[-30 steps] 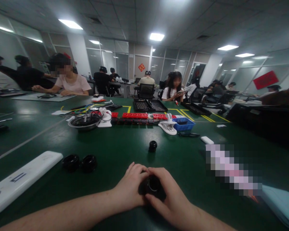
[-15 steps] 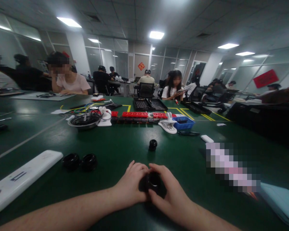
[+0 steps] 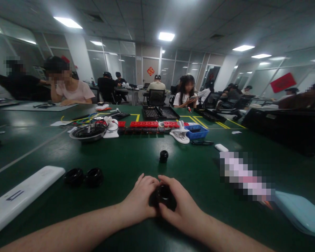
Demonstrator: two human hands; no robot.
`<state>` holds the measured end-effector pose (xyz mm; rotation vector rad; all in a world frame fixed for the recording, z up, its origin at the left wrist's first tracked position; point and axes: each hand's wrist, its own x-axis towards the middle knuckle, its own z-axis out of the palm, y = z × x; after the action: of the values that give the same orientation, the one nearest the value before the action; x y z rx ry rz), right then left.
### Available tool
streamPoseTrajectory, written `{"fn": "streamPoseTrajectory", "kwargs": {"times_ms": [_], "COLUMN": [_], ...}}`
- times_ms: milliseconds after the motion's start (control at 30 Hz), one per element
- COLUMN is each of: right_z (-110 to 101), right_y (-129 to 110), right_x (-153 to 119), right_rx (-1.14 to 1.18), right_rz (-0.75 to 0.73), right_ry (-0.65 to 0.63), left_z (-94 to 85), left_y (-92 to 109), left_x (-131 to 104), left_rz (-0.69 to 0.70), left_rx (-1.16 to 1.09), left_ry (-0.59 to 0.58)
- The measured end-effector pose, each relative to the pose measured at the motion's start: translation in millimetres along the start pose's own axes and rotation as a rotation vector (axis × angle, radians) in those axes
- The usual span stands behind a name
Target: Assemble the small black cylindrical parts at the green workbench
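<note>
Low in the middle of the head view, my left hand (image 3: 141,196) and my right hand (image 3: 182,201) close in from both sides on a glossy black ring-shaped part (image 3: 165,192). Its round opening faces up toward me. The right thumb and fingers curve round its right side, while the left fingers press on its left side, partly hidden. Beyond the hands stands a smaller black ridged part (image 3: 163,156). Off to the left, two more black rings, a left one (image 3: 74,176) and a right one (image 3: 93,177), sit side by side on the green tabletop (image 3: 126,157).
A long white case (image 3: 28,196) lies at the left. Across the table are a metal bowl (image 3: 88,134), a red-and-black strip (image 3: 144,126), a white clip (image 3: 180,133) and a blue bin (image 3: 196,132). A light-blue case (image 3: 299,211) lies at right. Several people sit beyond.
The camera view has turned slightly, so the scene sits a little further left. Both hands keep their hold on the black ring, with hardly any visible movement.
</note>
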<state>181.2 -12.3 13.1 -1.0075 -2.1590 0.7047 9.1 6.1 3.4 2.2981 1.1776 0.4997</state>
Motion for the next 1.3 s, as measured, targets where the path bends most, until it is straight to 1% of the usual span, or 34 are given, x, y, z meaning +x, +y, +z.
{"fn": "streamPoseTrajectory", "kwargs": {"times_ms": [67, 133, 300, 367, 467, 533, 600, 667, 767, 933, 1000, 1033, 1133, 1200, 1233, 1300], "right_z": [-1.2, -1.9, -0.3, 0.3, -0.1, -0.7, -0.8, -0.3, 1.9, 6.9, 7.4, 7.0, 3.2, 0.0, -1.2, -2.2], "right_y": [-1.8, -3.0, -0.3, 0.8, 0.1, -1.2, -1.9, -1.4, 1.1, 3.8, 2.9, 2.2, -0.3, -1.0, -0.9, -0.1], "right_x": [-0.9, -0.6, 2.8, 3.0, 1.1, -0.7, -1.8, -1.9, -0.2, 2.5, 2.1, 1.6, -0.7, -1.6, -1.7, -0.9], "right_rx": [0.000, -0.015, -0.053, -0.040, 0.009, 0.037, 0.042, 0.023, -0.033, -0.071, -0.054, -0.039, 0.016, 0.026, 0.018, -0.008], "right_rz": [-0.028, -0.020, 0.087, 0.095, 0.020, -0.047, -0.078, -0.054, 0.033, 0.101, 0.079, 0.045, -0.109, -0.168, -0.165, -0.110], "right_ry": [-0.011, -0.023, 0.024, 0.021, -0.015, -0.040, -0.046, -0.026, 0.025, 0.076, 0.059, 0.038, -0.027, -0.037, -0.029, 0.003], "left_z": [0.9, 1.9, 1.5, 0.1, -1.1, -0.7, 0.6, 1.8, 2.0, -1.2, -1.8, -1.8, -0.4, 0.9, 1.5, 2.2], "left_y": [-1.7, -3.7, -2.7, -0.3, 1.8, 0.9, -1.5, -3.8, -5.1, -1.1, 0.5, 1.0, 0.7, -0.8, -1.8, -3.5], "left_x": [0.6, 1.5, 1.7, 1.1, 0.5, 0.6, 1.0, 1.3, 1.6, 1.4, 1.4, 1.4, 1.8, 2.2, 2.4, 2.4], "left_rz": [0.002, -0.003, 0.008, 0.006, -0.008, -0.007, 0.000, 0.008, 0.014, 0.010, 0.006, 0.004, -0.014, -0.025, -0.023, -0.004], "left_rx": [0.004, 0.012, 0.018, 0.011, -0.002, -0.005, 0.002, 0.011, 0.019, 0.020, 0.008, 0.003, 0.002, 0.008, 0.012, 0.010], "left_ry": [-0.004, -0.007, -0.009, -0.007, 0.003, 0.009, 0.008, 0.003, 0.001, -0.002, -0.004, -0.004, -0.003, -0.006, -0.007, -0.005]}}
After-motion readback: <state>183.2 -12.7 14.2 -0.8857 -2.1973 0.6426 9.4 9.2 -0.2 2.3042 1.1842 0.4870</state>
